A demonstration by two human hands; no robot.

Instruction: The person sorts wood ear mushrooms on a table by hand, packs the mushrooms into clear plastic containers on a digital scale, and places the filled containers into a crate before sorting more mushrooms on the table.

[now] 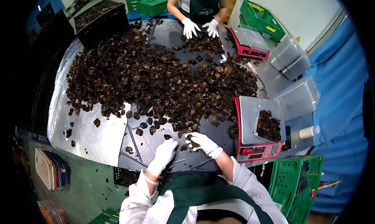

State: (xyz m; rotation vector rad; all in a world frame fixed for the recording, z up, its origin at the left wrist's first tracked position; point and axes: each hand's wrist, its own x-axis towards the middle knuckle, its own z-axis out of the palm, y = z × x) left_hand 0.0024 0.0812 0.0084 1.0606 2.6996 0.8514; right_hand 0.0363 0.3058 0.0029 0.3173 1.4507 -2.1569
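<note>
A large heap of dark brown mushroom-like pieces point(156, 75) covers the middle of the table. My right hand point(201, 142), white-gloved, is at the heap's near edge with its fingers curled round a dark piece. To its left is my left hand point(166, 151), also gloved, its fingers drawn together near a small dark piece; whatever they hold is hidden. Right of my hands stands a red scale point(248, 126) with a lit display, bearing a clear tray point(267, 126) partly filled with dark pieces.
Across the table a co-worker's gloved hands point(201, 28) spread over pieces beside a second red scale point(250, 44). Clear containers point(299, 95) and a white roll point(309, 132) lie right. A black crate point(101, 24) stands back left, green crates point(295, 185) front right.
</note>
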